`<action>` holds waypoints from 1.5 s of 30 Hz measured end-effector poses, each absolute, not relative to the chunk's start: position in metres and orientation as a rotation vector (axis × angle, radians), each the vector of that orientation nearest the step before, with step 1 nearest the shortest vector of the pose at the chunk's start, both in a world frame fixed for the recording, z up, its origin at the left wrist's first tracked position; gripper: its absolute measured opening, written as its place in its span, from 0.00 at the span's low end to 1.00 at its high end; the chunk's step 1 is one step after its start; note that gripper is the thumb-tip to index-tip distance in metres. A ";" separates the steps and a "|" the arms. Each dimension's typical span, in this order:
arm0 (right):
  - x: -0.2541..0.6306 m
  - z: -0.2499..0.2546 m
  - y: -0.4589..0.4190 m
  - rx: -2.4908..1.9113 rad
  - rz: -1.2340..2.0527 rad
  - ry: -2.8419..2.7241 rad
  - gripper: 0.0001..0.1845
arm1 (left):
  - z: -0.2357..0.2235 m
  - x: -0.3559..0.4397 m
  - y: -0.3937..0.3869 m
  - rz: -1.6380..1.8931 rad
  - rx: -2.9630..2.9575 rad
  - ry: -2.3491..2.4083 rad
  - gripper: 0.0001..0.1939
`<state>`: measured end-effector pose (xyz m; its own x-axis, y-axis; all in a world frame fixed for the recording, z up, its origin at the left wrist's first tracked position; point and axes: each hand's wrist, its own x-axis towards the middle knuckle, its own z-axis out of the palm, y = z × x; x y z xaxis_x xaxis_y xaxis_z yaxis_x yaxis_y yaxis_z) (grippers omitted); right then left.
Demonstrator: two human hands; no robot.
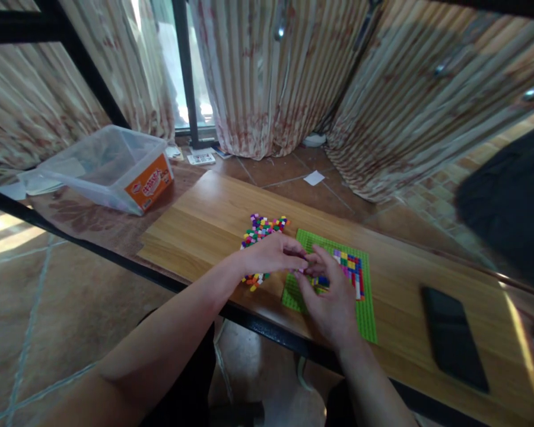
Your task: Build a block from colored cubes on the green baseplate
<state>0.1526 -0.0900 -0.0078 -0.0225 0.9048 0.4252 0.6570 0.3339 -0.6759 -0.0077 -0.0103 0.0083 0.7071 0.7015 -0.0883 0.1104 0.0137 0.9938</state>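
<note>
My left hand (271,254) reaches in from the left, its thumb and fingers closed in a pinch over the left part of a green studded baseplate (368,323). Fingertip to fingertip with it is my right hand (333,299), its thumb and fingers curled together above the plate. Something tiny and pinkish shows between the fingertips, too small to name. Small coloured bricks (353,265) form a multicoloured block on the plate, partly hidden by my right hand. A pile of loose small bricks (261,225) lies left of the plate, partly beneath my left hand and wrist.
The wooden tabletop (200,207) carries a dark phone-like slab (454,338) on the right. At the far left a clear plastic bin (102,172) with an orange label stands on a brown cloth (71,207). Curtains (276,77) hang behind; papers (314,178) lie on the tiled floor.
</note>
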 end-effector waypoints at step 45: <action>0.177 0.005 -0.084 -1.371 0.454 -1.763 0.07 | 0.004 0.012 -0.014 0.544 0.943 0.729 0.07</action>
<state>0.1766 -0.0839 0.0048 -0.0530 0.9195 0.3896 0.6167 0.3370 -0.7115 0.0124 -0.0140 0.0043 0.6419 0.6988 -0.3157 -0.1039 0.4872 0.8671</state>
